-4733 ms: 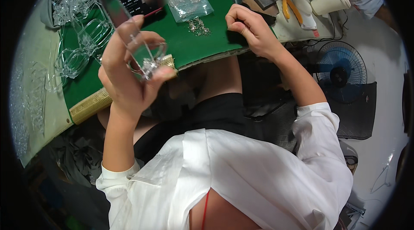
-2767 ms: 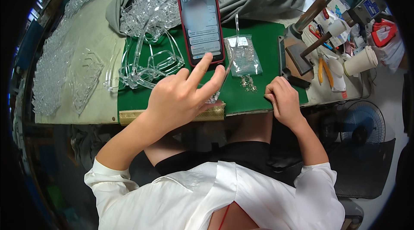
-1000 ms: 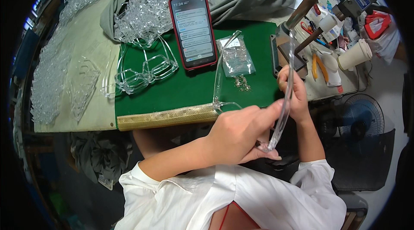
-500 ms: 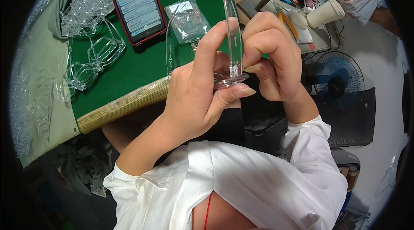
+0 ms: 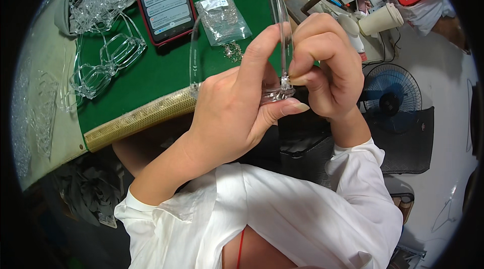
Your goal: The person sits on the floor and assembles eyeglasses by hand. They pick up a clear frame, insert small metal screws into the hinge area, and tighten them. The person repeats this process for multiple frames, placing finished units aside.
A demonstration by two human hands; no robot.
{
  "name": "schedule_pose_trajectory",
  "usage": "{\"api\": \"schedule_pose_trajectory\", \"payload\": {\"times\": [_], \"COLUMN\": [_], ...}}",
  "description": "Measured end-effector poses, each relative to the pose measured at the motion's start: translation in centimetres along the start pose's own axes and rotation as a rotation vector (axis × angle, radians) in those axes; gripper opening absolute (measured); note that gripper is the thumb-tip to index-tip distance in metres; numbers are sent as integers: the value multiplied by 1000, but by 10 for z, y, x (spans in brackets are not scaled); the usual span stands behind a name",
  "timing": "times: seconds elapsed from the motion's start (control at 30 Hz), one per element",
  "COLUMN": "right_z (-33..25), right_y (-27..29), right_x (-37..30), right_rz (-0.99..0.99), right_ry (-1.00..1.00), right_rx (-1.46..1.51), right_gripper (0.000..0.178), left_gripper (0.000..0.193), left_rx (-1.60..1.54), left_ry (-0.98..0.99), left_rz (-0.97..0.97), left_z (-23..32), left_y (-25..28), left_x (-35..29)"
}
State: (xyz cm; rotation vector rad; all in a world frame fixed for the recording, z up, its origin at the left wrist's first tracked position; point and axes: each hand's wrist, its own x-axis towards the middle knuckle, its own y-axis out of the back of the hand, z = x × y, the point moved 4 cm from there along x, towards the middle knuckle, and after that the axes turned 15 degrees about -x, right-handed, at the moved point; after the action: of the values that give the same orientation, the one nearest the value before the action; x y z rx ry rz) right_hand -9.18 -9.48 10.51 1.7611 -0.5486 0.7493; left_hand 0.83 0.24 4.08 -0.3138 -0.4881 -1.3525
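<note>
My left fingers [image 5: 258, 54] pinch the clear glasses [image 5: 275, 96]; slackening could tilt the hinge [image 5: 285, 83] from my curled right fingers [image 5: 320, 47] (hold unclear).

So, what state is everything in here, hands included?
Clear glasses frame: held up, both temples unfolded.
Left hand: closed on the frame's front.
Right hand: thumb and finger pinched together by the hinge; anything between them is too small to tell.
Phone: screen lit.
Plastic bag: lying down, partly filled.
Loose shiny parts: in a small heap.
Other clear frames: bunched together.
Fan: cannot tell whether spinning.
</note>
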Motion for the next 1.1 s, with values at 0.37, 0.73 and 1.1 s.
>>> {"api": "schedule_pose_trajectory", "payload": {"times": [0.37, 0.73, 1.1], "right_z": [3, 4, 3], "right_y": [4, 8, 5], "right_x": [-3, -7, -3], "right_rz": [14, -5, 15], "right_ry": [-95, -161, -139], "right_rx": [91, 122, 107], "right_gripper": [10, 9, 12], "left_gripper": [79, 80, 83], "left_rx": [-232, -337, -451], "left_ry": [134, 124, 95], "left_rz": [-33, -26, 19], "left_z": [2, -1, -1], "left_y": [-5, -9, -10], "left_x": [-2, -4, -5]}}
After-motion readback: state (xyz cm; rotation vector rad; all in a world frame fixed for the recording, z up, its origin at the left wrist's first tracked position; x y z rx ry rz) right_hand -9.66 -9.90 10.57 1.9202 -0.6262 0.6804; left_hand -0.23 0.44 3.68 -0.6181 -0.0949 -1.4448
